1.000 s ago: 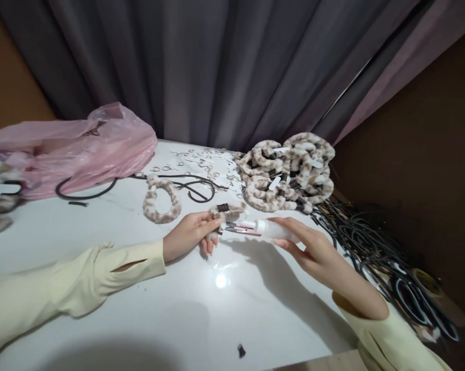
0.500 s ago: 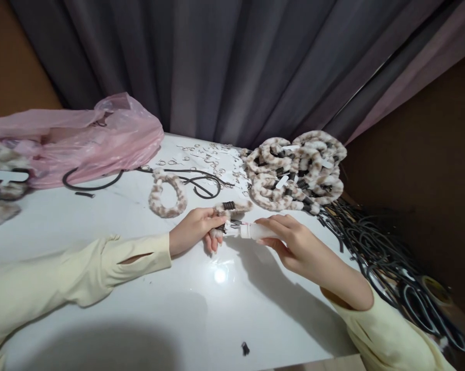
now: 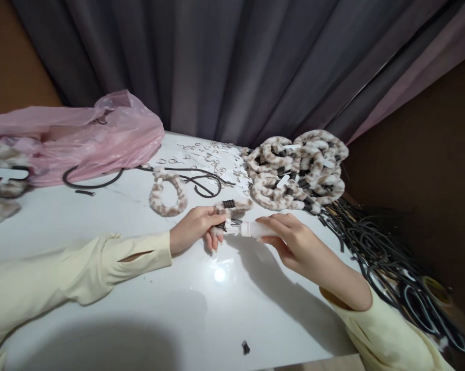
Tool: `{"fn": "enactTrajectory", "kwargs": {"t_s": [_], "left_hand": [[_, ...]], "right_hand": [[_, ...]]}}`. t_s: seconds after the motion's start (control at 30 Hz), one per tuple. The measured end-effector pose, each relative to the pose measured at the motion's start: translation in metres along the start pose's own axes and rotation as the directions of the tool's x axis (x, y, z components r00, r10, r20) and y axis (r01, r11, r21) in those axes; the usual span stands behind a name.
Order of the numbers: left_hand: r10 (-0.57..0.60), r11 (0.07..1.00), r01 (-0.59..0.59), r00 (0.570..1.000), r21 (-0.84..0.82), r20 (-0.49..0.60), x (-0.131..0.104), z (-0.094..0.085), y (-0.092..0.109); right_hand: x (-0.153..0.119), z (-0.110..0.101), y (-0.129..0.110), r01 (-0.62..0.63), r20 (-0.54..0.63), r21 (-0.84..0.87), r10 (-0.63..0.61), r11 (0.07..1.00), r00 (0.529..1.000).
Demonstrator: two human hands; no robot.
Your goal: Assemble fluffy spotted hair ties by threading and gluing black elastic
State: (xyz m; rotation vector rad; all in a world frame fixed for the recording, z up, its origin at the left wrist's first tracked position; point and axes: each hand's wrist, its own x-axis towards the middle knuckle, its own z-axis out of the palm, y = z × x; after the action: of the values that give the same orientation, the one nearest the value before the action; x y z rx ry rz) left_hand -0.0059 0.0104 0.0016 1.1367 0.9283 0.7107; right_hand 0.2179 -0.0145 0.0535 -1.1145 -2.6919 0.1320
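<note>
Between the thumb and fingers of my left hand (image 3: 193,228) is a fluffy white-and-brown strap (image 3: 240,205) with a dark coiled cord band on it. My right hand (image 3: 296,241) is wrapped around a white squeeze bottle (image 3: 260,230), held on its side. The bottle's narrow tip points left and meets the dark cord end at my left fingertips; whether it touches is too small to tell. Just behind my left hand lies a fluffy ring (image 3: 167,194) of the same patterned plush.
A pile of plush straps (image 3: 297,170) stands at the back right, beside tangled black cords (image 3: 371,252). Several small metal rings (image 3: 212,154) and a loose black cord (image 3: 207,178) lie farther back. A pink plastic bag (image 3: 112,136) sits left; a small black piece (image 3: 246,348) lies in front.
</note>
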Motion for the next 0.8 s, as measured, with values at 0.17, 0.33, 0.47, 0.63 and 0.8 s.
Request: {"fn": "enactTrajectory", "kwargs": {"t_s": [0.17,0.33,0.47,0.63,0.8], "left_hand": [[0.002,1.0,-0.002,1.0,0.004,0.001,-0.0001,-0.0008,-0.0002],[-0.001,1.0,0.001,1.0,-0.01,0.002,0.0001,0.0003,0.0005],[-0.005,1.0,0.005,1.0,-0.006,0.003,-0.0001,0.0003,0.0012],[-0.004,1.0,0.004,1.0,0.001,0.009,-0.0002,-0.0005,0.0011],[-0.011,1.0,0.011,1.0,-0.005,0.004,0.0003,0.0,0.0006]], "right_hand": [[0.0002,0.0007,-0.0001,0.0,-0.007,-0.02,0.0,1.0,1.0],[0.0003,0.001,0.0001,0.007,-0.02,-0.02,-0.008,1.0,1.0],[0.0,0.0014,0.0003,0.015,-0.018,-0.028,-0.015,1.0,1.0],[0.0002,0.0011,0.0,0.021,-0.016,-0.042,-0.021,0.999,1.0],[0.0008,0.0004,-0.0008,0.022,-0.02,-0.045,-0.023,0.999,1.0]]}}
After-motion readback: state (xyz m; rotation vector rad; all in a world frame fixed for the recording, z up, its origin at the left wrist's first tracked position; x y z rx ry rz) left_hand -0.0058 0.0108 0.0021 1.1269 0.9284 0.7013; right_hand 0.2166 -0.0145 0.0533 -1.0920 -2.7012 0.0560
